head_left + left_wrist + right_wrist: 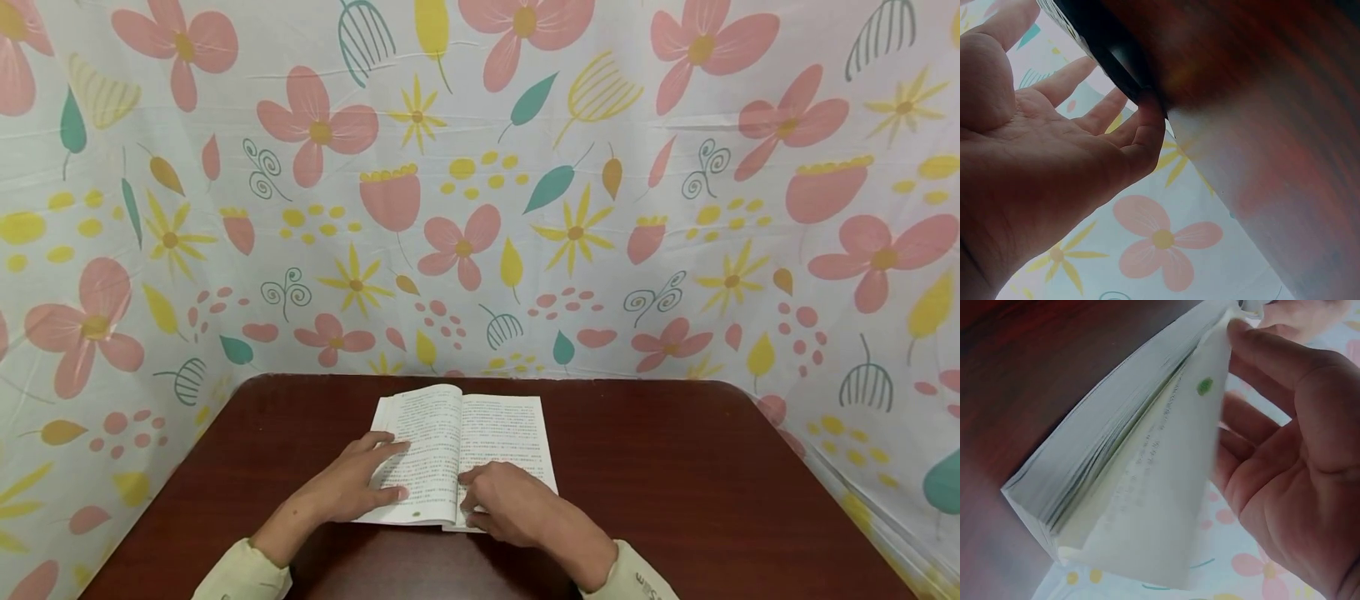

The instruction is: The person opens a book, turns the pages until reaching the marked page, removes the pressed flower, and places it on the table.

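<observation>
An open book (501, 417) with printed text lies on the dark red-brown table (637, 467). Spread over the left page (427, 429) is my left hand (348, 483), its fingers resting on the paper. My right hand (517, 500) bends its fingers at the lower gutter. In the right wrist view, a lifted page (1166, 456) bearing a green mark meets the tip of the right thumb (1250, 337), with the other fingers behind the sheet. The left wrist view shows the left palm (1047, 156) from below, fingers at the book's dark edge (1116, 62).
A white cloth (480, 317) printed with pink flowers and yellow and green leaves hangs behind the table and along both sides. The table's far edge (637, 381) runs close beyond the top of the book. Light sleeves (243, 575) cover both forearms.
</observation>
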The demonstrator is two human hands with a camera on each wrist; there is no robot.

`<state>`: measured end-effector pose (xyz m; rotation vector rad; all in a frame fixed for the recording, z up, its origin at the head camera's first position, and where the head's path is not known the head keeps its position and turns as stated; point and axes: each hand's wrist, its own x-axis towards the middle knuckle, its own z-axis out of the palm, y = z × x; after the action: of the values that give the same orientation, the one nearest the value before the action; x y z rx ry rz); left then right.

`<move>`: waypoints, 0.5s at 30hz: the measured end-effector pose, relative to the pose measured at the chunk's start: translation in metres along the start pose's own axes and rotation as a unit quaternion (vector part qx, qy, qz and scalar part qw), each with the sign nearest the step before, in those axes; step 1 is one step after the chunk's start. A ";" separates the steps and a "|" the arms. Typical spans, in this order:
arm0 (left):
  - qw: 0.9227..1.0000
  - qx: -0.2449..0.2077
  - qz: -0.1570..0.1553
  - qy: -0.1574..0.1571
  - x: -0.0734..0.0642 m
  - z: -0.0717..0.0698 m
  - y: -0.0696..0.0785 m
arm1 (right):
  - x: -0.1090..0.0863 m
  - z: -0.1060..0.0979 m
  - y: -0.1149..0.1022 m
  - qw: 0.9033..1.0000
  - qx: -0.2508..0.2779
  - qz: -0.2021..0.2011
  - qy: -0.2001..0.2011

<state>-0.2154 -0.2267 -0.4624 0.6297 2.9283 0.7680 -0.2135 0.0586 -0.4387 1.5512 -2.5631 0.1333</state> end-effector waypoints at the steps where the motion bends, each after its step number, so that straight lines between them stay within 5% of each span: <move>1: 1.000 0.001 0.000 -0.001 0.000 0.000 0.000 | 0.000 0.000 0.000 1.000 -0.002 -0.010 0.005; 5: 1.000 0.000 -0.004 -0.005 0.000 -0.001 0.000 | -0.002 -0.003 0.000 1.000 -0.005 -0.021 0.021; 15: 1.000 0.002 -0.001 -0.007 0.000 -0.001 0.000 | -0.014 -0.022 0.009 0.997 -0.005 0.072 0.024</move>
<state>-0.2157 -0.2272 -0.4617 0.6312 2.9172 0.7553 -0.2133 0.0778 -0.4196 1.3420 -2.6325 0.1710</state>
